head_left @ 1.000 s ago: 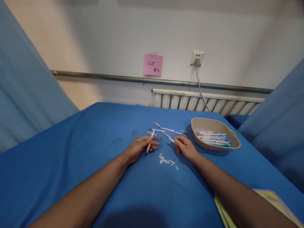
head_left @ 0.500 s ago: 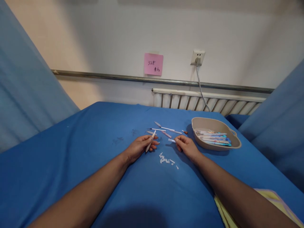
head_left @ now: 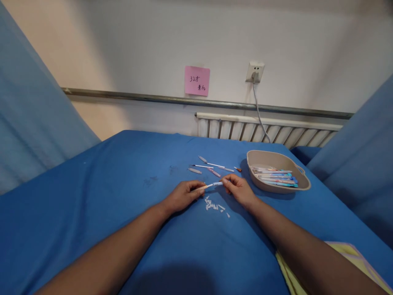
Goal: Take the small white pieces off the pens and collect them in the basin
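My left hand (head_left: pixel 187 194) pinches a thin pale pen part (head_left: pixel 208 186) that points to the right. Its right end meets a short clear-and-white tube (head_left: pixel 217 184), pinched by my right hand (head_left: pixel 238 188). Whether one part sits inside the other is too small to tell. Just below and between the hands lies a small heap of white tips (head_left: pixel 211 205) on the blue cloth. Beyond the hands are a grey grip piece (head_left: pixel 195 171), a pinkish one (head_left: pixel 214 172), thin white refills (head_left: pixel 203 166) and a small brown-orange piece (head_left: pixel 238 169).
A beige basket (head_left: pixel 302 186) with several pens stands at the right. A yellow cloth (head_left: pixel 350 254) lies under my right forearm. Blue curtains hang at both sides. Behind are a radiator (head_left: pixel 225 127), a metal rail, a pink note (head_left: pixel 197 81) and a socket with a cable.
My left hand has turned its pale part from steeply tilted to nearly level, pointing right. The two held parts, apart before, now meet end to end.
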Available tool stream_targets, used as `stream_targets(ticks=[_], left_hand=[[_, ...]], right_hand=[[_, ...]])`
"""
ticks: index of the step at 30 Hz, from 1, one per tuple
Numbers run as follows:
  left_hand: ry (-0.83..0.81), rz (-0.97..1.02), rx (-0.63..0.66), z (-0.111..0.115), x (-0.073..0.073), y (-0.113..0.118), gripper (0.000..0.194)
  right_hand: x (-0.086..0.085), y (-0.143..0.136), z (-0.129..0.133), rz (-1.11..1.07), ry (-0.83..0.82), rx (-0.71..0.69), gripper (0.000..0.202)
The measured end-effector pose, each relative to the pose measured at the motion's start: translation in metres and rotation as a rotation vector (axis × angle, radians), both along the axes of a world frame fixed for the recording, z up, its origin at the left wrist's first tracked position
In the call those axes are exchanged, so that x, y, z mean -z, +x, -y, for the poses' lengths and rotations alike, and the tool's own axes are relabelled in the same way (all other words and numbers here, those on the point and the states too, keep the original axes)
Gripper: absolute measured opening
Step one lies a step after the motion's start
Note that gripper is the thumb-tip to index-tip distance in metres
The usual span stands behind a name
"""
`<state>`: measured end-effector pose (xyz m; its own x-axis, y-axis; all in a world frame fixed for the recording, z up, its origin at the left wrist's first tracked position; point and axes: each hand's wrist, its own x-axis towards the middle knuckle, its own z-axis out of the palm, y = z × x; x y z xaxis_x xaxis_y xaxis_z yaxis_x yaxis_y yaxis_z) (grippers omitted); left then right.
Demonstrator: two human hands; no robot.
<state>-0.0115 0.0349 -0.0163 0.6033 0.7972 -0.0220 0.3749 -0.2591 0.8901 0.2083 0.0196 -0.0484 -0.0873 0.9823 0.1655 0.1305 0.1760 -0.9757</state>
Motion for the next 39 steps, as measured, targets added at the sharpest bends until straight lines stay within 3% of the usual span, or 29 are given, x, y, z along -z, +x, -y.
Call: stream_targets(ticks=[8,14,22,27,35,39], left_hand=[[0.123,-0.065,0.063,0.008,0.000,0.002,0.028],[0.085,-0.016,0.080,0.011,-0.001,0.003,0.028],[0.072,-0.006,0.105,0.013,-0.004,0.004,0.030],[0.135,-0.020,0.112,0.015,-0.001,0.005,0.027],[0.119,-0.015,0.133,0.017,-0.008,0.006,0.030],[0.136,-0.022,0.127,0.018,-0.006,0.006,0.026]], right_hand=[[0.003,-0.011,0.009,0.135,0.059,-0.004,0.024],[-0.001,-0.013,0.014,0.225,0.143,0.005,0.016],[-0.007,-0.008,0.016,0.337,0.168,-0.051,0.017],[-0.009,-0.007,0.019,0.463,0.177,-0.122,0.035],[-0.009,-0.013,0.023,0.410,0.301,-0.130,0.012],[-0.008,-0.011,0.021,0.516,0.275,-0.126,0.022]])
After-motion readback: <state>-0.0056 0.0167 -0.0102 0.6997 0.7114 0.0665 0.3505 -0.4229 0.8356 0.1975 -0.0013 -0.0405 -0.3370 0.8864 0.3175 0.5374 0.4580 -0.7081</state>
